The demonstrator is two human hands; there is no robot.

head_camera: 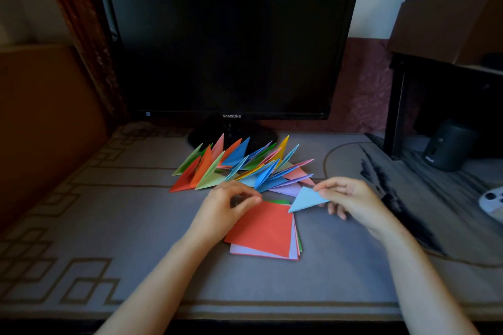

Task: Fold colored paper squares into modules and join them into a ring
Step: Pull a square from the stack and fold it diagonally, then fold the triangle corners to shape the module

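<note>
My right hand (348, 198) pinches a light blue folded paper triangle (306, 200) by its right corner, just above the table. My left hand (231, 205) hovers with loosely curled fingers over the top left corner of a stack of flat paper squares (265, 228), red sheet on top; I cannot tell whether it touches the stack. Behind both hands, several folded modules (239, 164) in red, orange, green, blue, pink, yellow and purple stand in a fanned row.
A black monitor (228, 43) stands right behind the modules, its base (231, 136) touching the row. A patterned grey cloth (109, 226) covers the table. A dark speaker (446, 144) and a white controller (492, 200) lie at the right, under a shelf with a cardboard box (449, 11).
</note>
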